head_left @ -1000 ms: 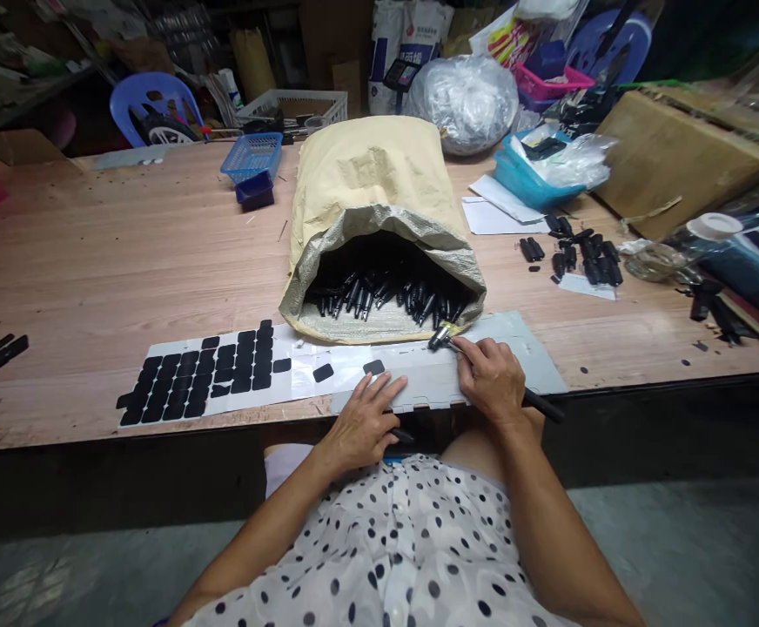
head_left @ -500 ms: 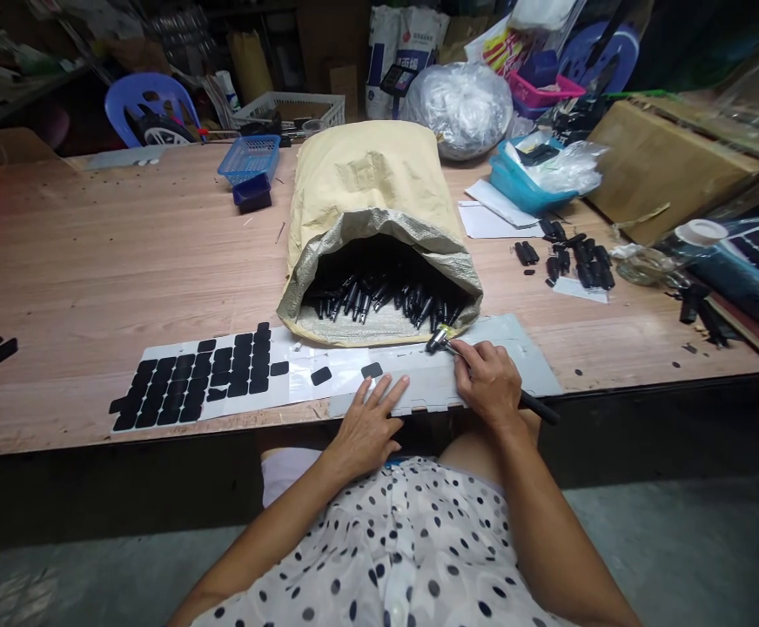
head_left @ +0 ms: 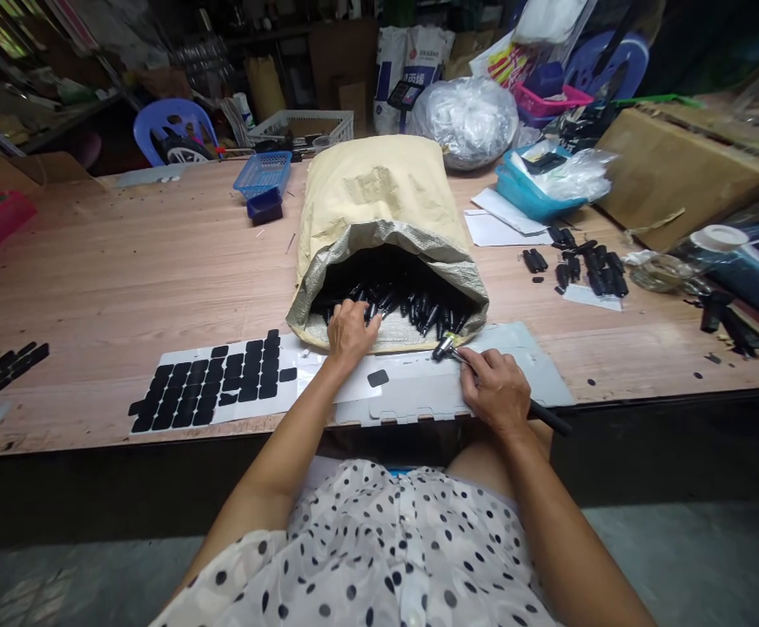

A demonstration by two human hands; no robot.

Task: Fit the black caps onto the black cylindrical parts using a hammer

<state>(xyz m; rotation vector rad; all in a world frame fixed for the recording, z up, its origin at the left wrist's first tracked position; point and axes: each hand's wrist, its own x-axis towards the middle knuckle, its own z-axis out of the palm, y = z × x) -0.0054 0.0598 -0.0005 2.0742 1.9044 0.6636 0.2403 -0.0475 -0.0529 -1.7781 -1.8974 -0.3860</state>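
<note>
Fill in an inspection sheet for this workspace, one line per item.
Surface: wood-patterned table, dark specks in places; grey board at the front edge.
Working things: open sack, mouth facing the person, black parts inside; black patches in rows on a white sheet; one loose patch to their right.
Clutter: blue basket, teal basin holding plastic bags, pile of small black pieces, cardboard box.
Hands: left hand at the sack's mouth, fingertips by the black parts, grip unclear; right hand holds a hammer.
Cables: nothing seen.
Surroundings: blue chair beyond the table; background dim.
</note>
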